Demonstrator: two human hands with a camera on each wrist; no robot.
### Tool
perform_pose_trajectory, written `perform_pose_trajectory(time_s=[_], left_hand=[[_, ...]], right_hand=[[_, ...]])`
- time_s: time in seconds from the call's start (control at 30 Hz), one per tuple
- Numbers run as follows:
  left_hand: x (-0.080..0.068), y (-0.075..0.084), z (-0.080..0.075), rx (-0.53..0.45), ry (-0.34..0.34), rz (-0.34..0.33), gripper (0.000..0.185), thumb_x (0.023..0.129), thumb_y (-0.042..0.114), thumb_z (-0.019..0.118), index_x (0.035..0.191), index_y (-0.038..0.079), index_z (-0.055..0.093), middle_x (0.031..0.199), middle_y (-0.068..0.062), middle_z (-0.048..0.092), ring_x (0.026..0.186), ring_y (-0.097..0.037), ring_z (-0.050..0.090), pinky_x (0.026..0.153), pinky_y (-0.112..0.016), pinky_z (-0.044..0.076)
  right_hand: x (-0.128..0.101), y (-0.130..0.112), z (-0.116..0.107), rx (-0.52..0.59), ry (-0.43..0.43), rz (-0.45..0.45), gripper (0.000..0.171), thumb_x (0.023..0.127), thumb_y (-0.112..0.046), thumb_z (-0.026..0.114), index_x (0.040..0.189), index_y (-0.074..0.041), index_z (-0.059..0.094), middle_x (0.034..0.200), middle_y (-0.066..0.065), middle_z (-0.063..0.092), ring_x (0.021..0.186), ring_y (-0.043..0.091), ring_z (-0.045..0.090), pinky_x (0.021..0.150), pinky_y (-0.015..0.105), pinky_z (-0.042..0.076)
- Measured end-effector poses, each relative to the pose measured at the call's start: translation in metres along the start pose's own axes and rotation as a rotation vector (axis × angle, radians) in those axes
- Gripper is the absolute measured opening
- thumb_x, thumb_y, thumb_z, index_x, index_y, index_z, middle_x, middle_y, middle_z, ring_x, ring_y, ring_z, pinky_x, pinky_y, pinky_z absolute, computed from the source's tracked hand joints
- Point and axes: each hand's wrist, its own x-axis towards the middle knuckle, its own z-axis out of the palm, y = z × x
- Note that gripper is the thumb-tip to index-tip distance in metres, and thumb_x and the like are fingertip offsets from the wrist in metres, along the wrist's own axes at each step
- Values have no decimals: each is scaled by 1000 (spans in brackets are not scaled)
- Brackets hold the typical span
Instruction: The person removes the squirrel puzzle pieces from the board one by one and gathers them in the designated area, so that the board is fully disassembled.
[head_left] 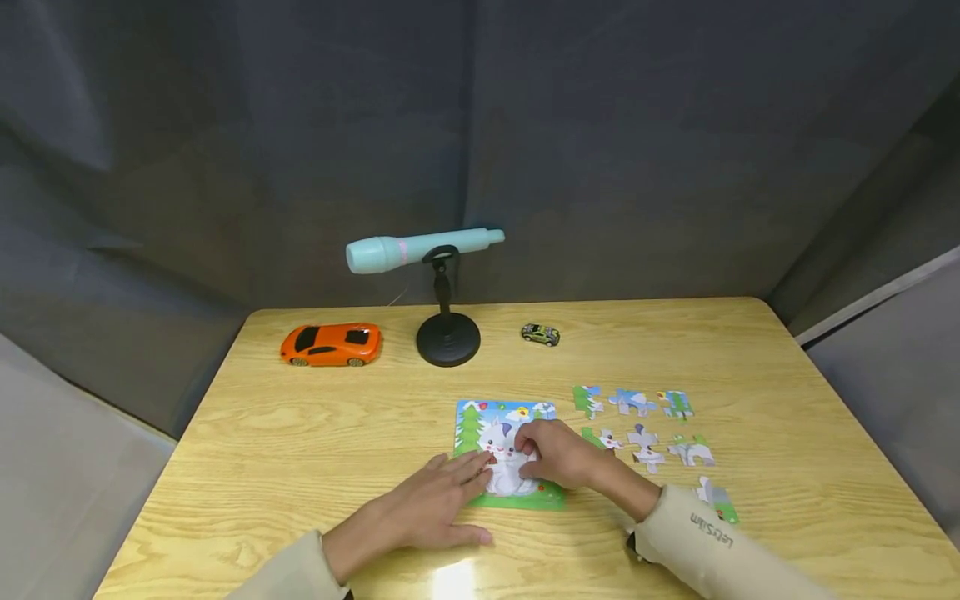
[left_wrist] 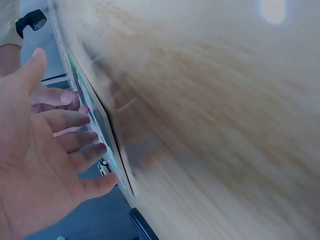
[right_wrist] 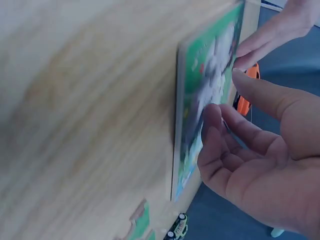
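A jigsaw puzzle board [head_left: 510, 503] shows white cartoon animals, a green tree and blue sky, lying flat at the table's front middle. My left hand [head_left: 438, 504] reaches over its left side, fingers extended, the fingertips at the picture; the left wrist view shows the palm [left_wrist: 35, 155] and spread thumb. My right hand [head_left: 558, 454] is over the board's right half, fingers bent and fingertips at the picture. In the right wrist view a gap parts the right thumb [right_wrist: 260, 92] from the bent fingers, with no piece visible between them.
Several loose puzzle pieces [head_left: 643, 450] lie right of the board, one partly behind the right sleeve [head_left: 697, 533]. Farther back stand an orange toy car [head_left: 332, 345], a light-blue toy microphone [head_left: 420, 248] on a black stand [head_left: 448, 340] and a small green toy car [head_left: 541, 334].
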Motion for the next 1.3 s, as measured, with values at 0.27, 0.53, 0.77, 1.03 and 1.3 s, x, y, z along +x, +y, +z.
perform_pose_trajectory(time_s=[0.27,0.53,0.77,1.03,1.3], left_hand=[[-8,2,-1,-46,-32,-22,85,91,67,35,147,3,33,157,-15,21,144,-30,26,110,-53,32],[-8,7,-1,-33,-64,-48,86,90,66,40,147,2,32,158,-13,21,144,-30,26,108,-55,33],[-7,11,-3,-9,-125,-100,89,87,69,40,149,5,28,159,-11,17,146,-29,21,110,-57,28],[-10,7,-5,-17,-166,-100,87,85,72,40,150,14,29,160,-8,15,147,-25,18,111,-57,26],[-10,3,-6,-77,-156,-51,79,85,73,40,148,25,34,159,-13,16,145,-31,22,108,-61,28]], right_hand=[[0,-3,9,43,-17,36,27,78,-10,77,101,-2,64,85,4,57,73,12,47,64,24,41],[-1,-6,15,67,-33,-13,26,75,-9,79,95,-5,63,83,3,55,73,13,46,63,23,39],[-1,-7,21,61,-24,-27,34,68,-9,84,90,-6,59,82,4,51,73,14,42,62,24,37],[3,-8,21,42,-36,7,35,65,-7,85,88,-7,58,81,4,52,73,14,43,63,25,36],[5,-12,17,38,-64,43,34,65,-8,84,89,-7,60,81,5,53,74,15,44,64,26,38]])
